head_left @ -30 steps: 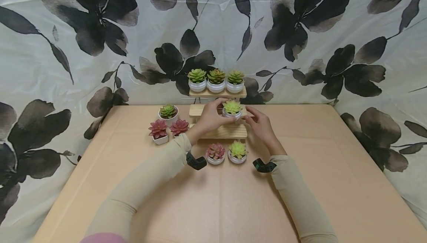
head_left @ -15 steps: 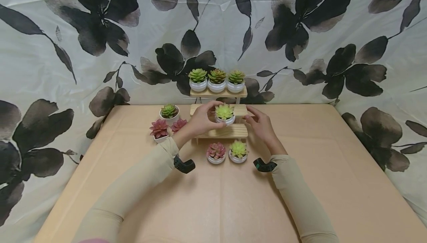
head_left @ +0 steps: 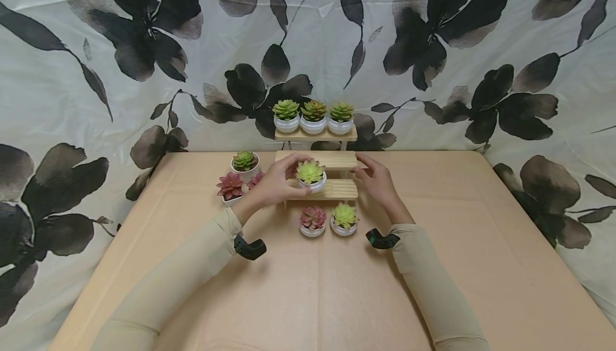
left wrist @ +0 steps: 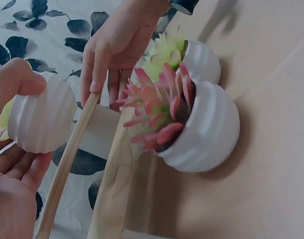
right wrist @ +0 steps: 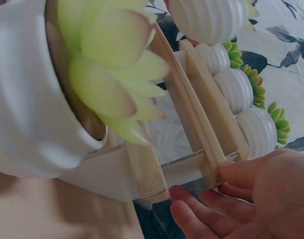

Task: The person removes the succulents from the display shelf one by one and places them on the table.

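My left hand (head_left: 278, 182) grips a small white ribbed pot with a yellow-green succulent (head_left: 310, 174), just above the left part of the lowest step of a wooden three-step shelf (head_left: 337, 189). The left wrist view shows thumb and fingers curled round that pot (left wrist: 42, 119). My right hand (head_left: 377, 180) rests with straight fingers (right wrist: 241, 199) against the right end of the shelf (right wrist: 201, 114). Three green succulent pots (head_left: 313, 116) stand on the top step.
In front of the shelf stand a pink succulent pot (head_left: 312, 220) and a yellow-green one (head_left: 344, 218). Left of the shelf are a green succulent (head_left: 244, 162) and two red ones (head_left: 230, 188). A floral cloth hangs behind the tan table (head_left: 317, 297).
My left hand has carried the yellow-green succulent pot leftward and down, from the right of the middle step to over the lowest step. The right hand has stayed at the shelf's end.
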### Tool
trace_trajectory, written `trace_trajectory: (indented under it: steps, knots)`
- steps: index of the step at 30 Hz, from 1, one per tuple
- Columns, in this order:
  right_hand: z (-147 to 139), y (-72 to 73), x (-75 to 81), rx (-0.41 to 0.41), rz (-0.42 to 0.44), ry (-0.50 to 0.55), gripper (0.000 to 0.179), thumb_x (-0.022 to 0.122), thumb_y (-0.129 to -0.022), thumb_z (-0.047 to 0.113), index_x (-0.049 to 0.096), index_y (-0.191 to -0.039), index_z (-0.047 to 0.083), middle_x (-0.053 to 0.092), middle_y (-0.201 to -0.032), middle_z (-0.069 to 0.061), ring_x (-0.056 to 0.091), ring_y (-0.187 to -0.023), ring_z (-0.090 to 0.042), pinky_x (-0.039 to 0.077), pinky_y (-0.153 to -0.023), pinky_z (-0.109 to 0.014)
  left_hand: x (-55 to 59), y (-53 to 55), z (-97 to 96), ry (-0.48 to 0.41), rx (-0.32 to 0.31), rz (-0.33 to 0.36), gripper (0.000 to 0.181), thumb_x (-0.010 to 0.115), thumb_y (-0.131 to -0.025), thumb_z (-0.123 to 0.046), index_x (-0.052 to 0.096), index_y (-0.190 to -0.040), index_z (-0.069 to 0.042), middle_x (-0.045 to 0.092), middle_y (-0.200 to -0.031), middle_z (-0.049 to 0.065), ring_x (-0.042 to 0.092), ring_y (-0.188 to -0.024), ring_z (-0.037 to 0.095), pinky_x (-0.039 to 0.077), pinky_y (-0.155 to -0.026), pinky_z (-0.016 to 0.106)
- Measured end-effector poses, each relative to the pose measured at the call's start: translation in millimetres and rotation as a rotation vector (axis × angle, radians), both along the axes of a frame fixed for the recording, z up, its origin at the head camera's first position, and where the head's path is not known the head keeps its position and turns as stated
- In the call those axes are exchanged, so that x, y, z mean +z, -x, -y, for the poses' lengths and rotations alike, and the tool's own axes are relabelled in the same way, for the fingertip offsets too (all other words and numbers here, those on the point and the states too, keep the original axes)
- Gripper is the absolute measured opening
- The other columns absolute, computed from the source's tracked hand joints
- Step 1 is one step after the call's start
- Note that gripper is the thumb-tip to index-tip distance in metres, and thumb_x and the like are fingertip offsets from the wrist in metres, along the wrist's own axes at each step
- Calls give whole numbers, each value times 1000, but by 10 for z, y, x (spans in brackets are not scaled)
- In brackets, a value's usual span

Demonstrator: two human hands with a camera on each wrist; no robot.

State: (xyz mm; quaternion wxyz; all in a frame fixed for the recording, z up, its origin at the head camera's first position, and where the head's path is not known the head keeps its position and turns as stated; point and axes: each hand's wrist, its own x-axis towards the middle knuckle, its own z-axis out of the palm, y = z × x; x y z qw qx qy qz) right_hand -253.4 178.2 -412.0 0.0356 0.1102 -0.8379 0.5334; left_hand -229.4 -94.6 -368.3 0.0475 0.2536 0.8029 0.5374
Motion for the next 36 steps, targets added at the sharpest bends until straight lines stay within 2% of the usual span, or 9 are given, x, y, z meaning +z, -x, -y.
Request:
trace_trajectory:
  steps: [4, 7, 10, 18, 27, 36]
  knots:
    - [1, 2, 1, -1, 6, 3, 48, 52, -100, 17, 41, -147, 12, 48, -146, -14, 60, -118, -38, 52, -100, -48, 26, -78, 70, 12, -3, 17, 66, 77, -75, 0, 49, -133, -6, 51, -136, 12, 49, -129, 24, 36, -117, 37]
    - [-1, 8, -4, -5, 9, 1, 47, 51, -101, 16, 42, -147, 14, 49, -145, -14, 60, -118, -38, 52, -101, -49, 97, -175, 112, 22, -14, 15, 67, 74, -74, 4, 46, -134, -1, 49, -136, 17, 48, -129, 28, 35, -118, 39]
    - [-2, 11, -8, -8, 9, -2, 46, 51, -101, 16, 42, -147, 14, 50, -144, -15, 60, -118, -39, 51, -101, -49, 92, -214, 165, 29, -23, 5, 68, 72, -73, 6, 44, -135, 1, 48, -136, 19, 48, -128, 29, 35, -117, 41]
    - [8, 14, -9, -8, 15, -9, 47, 50, -101, 16, 42, -147, 14, 50, -144, -14, 61, -117, -38, 51, -101, -49, -108, -189, 325, 10, -47, 1, 69, 73, -72, 6, 44, -134, -5, 48, -136, 13, 49, -126, 26, 37, -115, 44]
    - [3, 17, -15, -13, -2, -17, 46, 50, -101, 14, 43, -146, 14, 53, -141, -16, 62, -114, -39, 53, -99, -47, -205, -281, 474, 50, -54, 6, 67, 72, -70, 3, 47, -131, -12, 50, -132, 9, 53, -121, 23, 45, -107, 43]
    - [19, 0, -9, -10, 5, -3, 46, 49, -101, 14, 42, -146, 12, 50, -144, -15, 60, -117, -38, 53, -100, -47, -312, -376, 544, 100, -21, -8, 72, 75, -68, -2, 48, -133, -16, 51, -136, 7, 53, -125, 23, 43, -110, 40]
